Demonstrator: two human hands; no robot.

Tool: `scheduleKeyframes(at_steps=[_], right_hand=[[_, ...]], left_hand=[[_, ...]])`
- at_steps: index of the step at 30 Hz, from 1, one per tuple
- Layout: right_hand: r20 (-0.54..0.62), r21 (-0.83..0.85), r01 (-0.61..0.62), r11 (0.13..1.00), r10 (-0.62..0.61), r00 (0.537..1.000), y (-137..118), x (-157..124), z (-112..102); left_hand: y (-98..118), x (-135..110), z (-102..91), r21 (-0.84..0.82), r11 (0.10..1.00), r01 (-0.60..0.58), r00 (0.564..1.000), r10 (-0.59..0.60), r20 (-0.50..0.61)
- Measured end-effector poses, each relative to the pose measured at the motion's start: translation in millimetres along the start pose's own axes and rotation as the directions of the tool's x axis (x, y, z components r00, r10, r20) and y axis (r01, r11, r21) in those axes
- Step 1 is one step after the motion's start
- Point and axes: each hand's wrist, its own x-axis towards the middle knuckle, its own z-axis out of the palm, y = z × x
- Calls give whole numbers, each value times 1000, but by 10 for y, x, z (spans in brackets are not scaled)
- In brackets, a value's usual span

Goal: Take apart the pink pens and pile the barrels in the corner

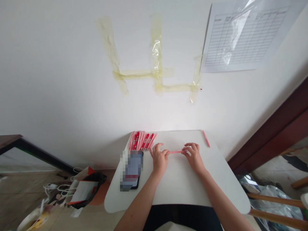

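Observation:
A thin pink pen (176, 151) lies level just above the small white table (183, 183), gripped at both ends. My left hand (159, 158) pinches its left end and my right hand (193, 156) pinches its right end. Several pink and red pens (142, 141) lie side by side at the table's far left corner. One more pink pen (206, 139) lies alone at the far right edge.
A phone (132, 170) rests on the table left of my left hand. The white wall behind carries yellowed tape strips (156, 64) and a printed chart (243, 37). A bag (84, 192) and cables sit on the floor at left, a wooden chair (271, 199) at right.

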Motion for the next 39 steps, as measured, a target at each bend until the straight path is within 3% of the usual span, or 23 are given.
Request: scheduleKeyframes(at_steps=[14,29,39], right_hand=[[36,-95,-101,990,105,994,79,-8,38],[3,0,-74,997,74,997,77,-7,19],[32,-19,-177,984,178,984,114,-12,35]], left_hand=[[-18,13,-6,-45,999,13,996,-17,-85],[-36,12,8,-33,999,12,998,-15,-64],[-83,12,58,-51,999,2,994,-7,-109]])
